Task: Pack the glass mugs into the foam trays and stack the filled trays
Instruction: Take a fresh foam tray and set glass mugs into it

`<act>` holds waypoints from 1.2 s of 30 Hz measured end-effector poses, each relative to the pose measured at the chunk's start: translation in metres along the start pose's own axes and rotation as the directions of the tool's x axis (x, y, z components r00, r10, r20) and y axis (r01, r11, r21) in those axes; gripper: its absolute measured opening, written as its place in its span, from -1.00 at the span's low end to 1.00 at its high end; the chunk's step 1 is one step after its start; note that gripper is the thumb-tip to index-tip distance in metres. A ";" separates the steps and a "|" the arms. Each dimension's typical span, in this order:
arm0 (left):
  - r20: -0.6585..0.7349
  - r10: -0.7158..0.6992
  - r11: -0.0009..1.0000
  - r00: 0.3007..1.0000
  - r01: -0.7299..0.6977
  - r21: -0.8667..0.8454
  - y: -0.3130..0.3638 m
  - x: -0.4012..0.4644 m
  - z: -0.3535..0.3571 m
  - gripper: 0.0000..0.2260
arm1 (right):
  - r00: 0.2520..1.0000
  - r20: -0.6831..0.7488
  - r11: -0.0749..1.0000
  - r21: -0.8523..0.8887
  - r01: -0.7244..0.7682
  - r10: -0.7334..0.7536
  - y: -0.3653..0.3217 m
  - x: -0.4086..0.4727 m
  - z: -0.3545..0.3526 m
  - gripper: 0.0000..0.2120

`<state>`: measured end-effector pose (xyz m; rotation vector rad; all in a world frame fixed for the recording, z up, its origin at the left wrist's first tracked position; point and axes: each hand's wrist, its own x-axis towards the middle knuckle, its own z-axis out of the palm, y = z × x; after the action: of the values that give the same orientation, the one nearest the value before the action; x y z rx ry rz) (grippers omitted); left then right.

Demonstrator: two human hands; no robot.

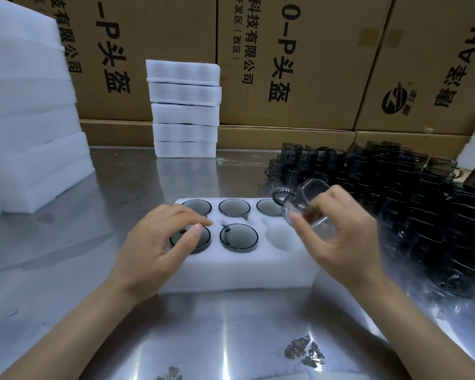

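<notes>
Cardboard boxes [299,64] with black printed lettering, walling the back of a shiny metal counter [231,325]. Thick foam slabs [30,119] piled high at the far left. Dense heap of dark glass mugs [395,193] spread along the right side of the counter. Stack of filled foam trays [185,108], five high, at the back centre against the boxes. One foam tray [239,272] lying front and centre, with six pockets in two rows; five pockets filled with mugs set bottom up, the near right pocket [281,237] empty. Left hand [159,242] resting on the tray's left end, fingers relaxed and spread over the near left mug [190,239], gripping nothing. Right hand [337,231] raised just above the tray's right end, fingers and thumb curled round one tilted glass mug [303,204], handle pointing left, held over the empty pocket.
</notes>
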<state>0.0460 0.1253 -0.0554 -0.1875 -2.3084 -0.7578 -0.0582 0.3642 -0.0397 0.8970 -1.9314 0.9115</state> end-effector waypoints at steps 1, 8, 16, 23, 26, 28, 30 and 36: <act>-0.003 0.006 1.000 1.000 -0.006 -0.001 0.000 0.000 0.000 -0.64 | 1.000 0.025 1.000 -0.030 0.009 -0.008 -0.002 -0.001 0.002 -0.71; -0.007 0.037 0.999 0.999 -0.036 0.007 0.005 0.000 0.001 -0.65 | 0.992 0.122 0.987 -0.152 0.050 -0.031 -0.010 -0.006 0.011 -0.65; 0.008 0.065 0.998 0.998 -0.065 -0.013 0.008 -0.001 0.003 -0.68 | 0.962 0.272 0.998 -0.051 0.046 -0.030 -0.005 -0.010 0.012 -0.75; 0.012 0.071 0.997 0.997 -0.071 -0.002 0.008 -0.001 0.002 -0.68 | 0.947 0.310 0.982 0.134 -0.131 0.084 -0.001 -0.006 0.012 -0.89; 0.010 0.071 0.997 0.997 -0.071 0.001 0.009 -0.001 0.002 -0.68 | 0.962 0.223 0.964 0.178 -0.200 0.159 -0.002 -0.005 0.012 -0.72; 0.013 0.069 0.998 0.998 -0.069 -0.003 0.009 -0.001 0.002 -0.68 | 0.959 0.216 0.962 0.163 -0.221 0.184 -0.003 -0.004 0.011 -0.54; 0.021 0.074 0.997 0.997 -0.074 0.002 0.011 -0.001 0.002 -0.68 | 0.961 0.215 0.969 0.133 -0.207 0.176 -0.003 -0.004 0.011 -0.52; 0.089 0.213 0.965 0.973 -0.224 0.135 0.022 -0.002 0.005 -0.70 | 0.957 0.218 0.962 0.148 -0.228 0.193 -0.004 -0.005 0.009 -0.58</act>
<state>0.0518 0.1459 -0.0495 -0.4035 -2.3522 -0.4782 -0.0563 0.3558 -0.0465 0.9237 -2.1801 1.1660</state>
